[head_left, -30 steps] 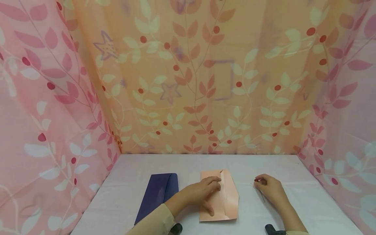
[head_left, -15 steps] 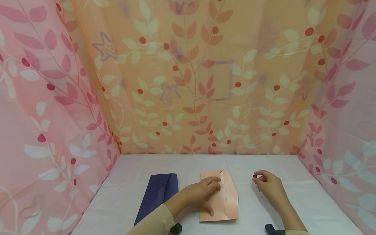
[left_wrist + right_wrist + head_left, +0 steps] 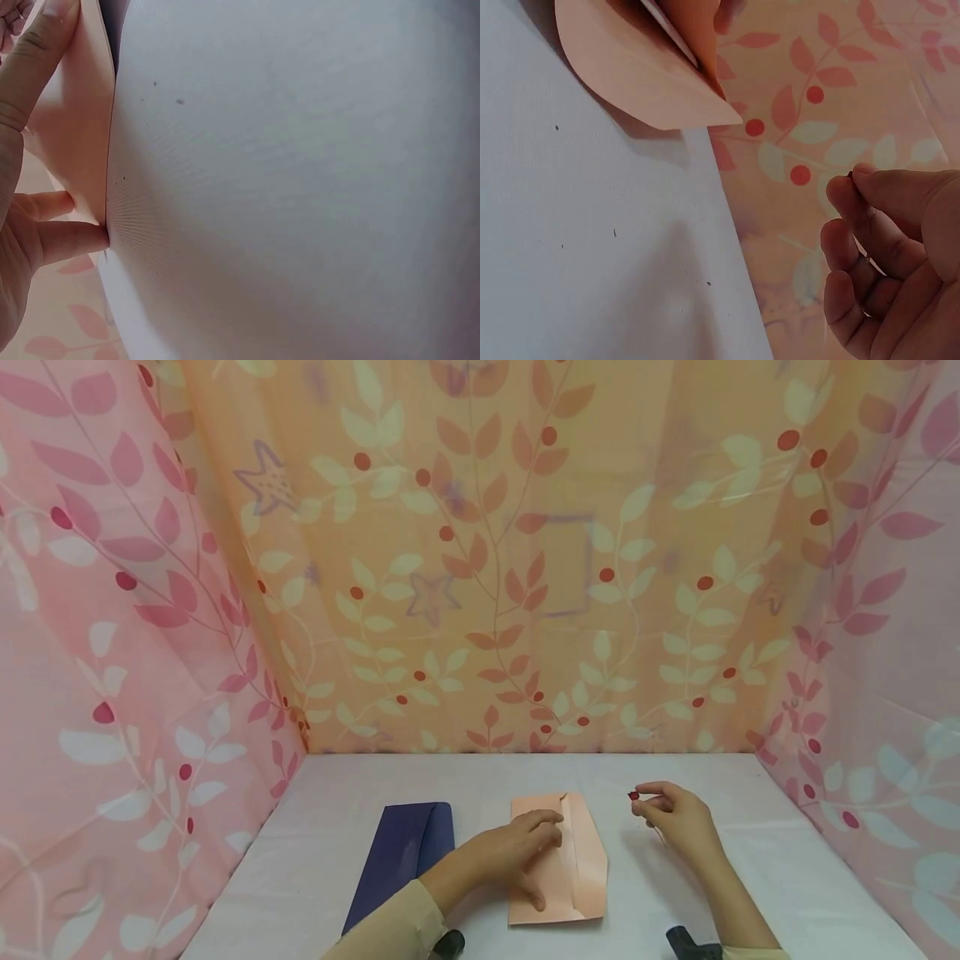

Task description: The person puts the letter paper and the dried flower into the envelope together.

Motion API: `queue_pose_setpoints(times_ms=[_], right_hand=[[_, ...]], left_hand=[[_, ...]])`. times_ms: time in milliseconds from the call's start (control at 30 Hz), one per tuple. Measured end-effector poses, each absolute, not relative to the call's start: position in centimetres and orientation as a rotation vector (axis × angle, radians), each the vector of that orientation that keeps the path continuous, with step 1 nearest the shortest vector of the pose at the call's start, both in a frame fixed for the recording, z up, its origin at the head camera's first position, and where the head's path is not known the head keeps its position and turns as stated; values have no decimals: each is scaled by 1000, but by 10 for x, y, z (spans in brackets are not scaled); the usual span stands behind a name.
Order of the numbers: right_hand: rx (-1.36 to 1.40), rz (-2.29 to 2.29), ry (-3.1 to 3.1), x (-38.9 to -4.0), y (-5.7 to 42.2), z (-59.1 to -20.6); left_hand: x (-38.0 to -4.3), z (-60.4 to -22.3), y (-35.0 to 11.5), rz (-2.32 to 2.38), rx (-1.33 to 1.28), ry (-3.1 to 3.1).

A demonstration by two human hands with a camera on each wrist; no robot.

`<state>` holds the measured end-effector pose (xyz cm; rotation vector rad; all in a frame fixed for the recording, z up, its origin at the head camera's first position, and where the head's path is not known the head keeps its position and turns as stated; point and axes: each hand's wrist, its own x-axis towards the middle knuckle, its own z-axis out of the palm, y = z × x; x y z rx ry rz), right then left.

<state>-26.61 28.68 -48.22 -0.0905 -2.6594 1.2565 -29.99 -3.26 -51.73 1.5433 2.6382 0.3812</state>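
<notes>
A peach envelope (image 3: 543, 881) lies on the white table with its flap spread to the right. My left hand (image 3: 517, 847) rests across it, thumb toward the near end and fingers toward the far end. In the left wrist view those fingers (image 3: 71, 244) touch the envelope's edge. To the right, above the table, my right hand (image 3: 682, 822) pinches a small dark red thing (image 3: 633, 796) between thumb and fingertips. A thin strand hangs below that hand; the red thing's kind is unclear, and the fingers mostly hide it in the right wrist view.
A dark blue envelope (image 3: 390, 852) lies left of the peach one, partly behind the left forearm. Leaf-patterned cloth (image 3: 480, 568) walls the white table (image 3: 300, 860) at the back and both sides. Small dark specks dot the tabletop.
My right hand has lifted and moved left toward the peach envelope, carrying the small red thing. The left hand and both envelopes stay where they were.
</notes>
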Motion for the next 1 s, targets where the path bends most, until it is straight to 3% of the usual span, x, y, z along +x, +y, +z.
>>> queue_pose_setpoints(times_ms=[1000], right_hand=[[-191,1683,-2493,-268,237,-501]], left_hand=[[-302,-516,-32,385,1509,2619]])
